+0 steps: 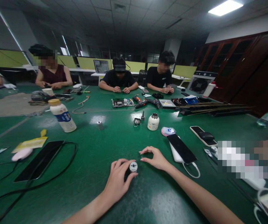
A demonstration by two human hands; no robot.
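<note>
My left hand (118,177) is wrapped round a small silver metal cylinder (133,167) with a round, holed end face turned up, low in the middle of the view. Just right of it, my right hand (154,157) is above the green table (89,155), thumb and index finger a little apart. A tiny dark thing may be at the thumb tip, too small to make out. Farther off stand another small metal cylinder (99,125), a white jar (153,121) without a lid and a metal lid-like piece (137,121).
A phone (182,148) on a white power bank lies right of my right hand. Left are a tablet (40,160), black cables and a white bottle (62,115). Drills (148,103) and a circuit board (122,103) lie farther back; several people sit around the table.
</note>
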